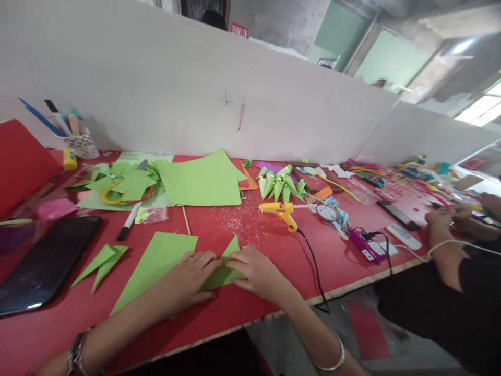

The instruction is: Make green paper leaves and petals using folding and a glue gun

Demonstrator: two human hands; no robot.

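A small piece of green paper (221,278), folded with one pointed corner up, lies between my hands near the table's front edge. My left hand (191,278) has its fingers pressed together on the left side of that paper. My right hand (256,272) grips its right side, fingertips close to the left ones. The fingers hide part of the fold. Under and beside my left forearm lies a larger sheet of green paper (156,261). Further left rests a folded green paper piece (102,263) with two points.
A yellow glue gun (279,210) with a black cord lies right of centre, behind it several green paper cones (279,185). Green sheets (201,180) and scraps lie at the back. A black phone (50,261) is at left, a purple power strip (366,245) at right, near another person's hands (450,216).
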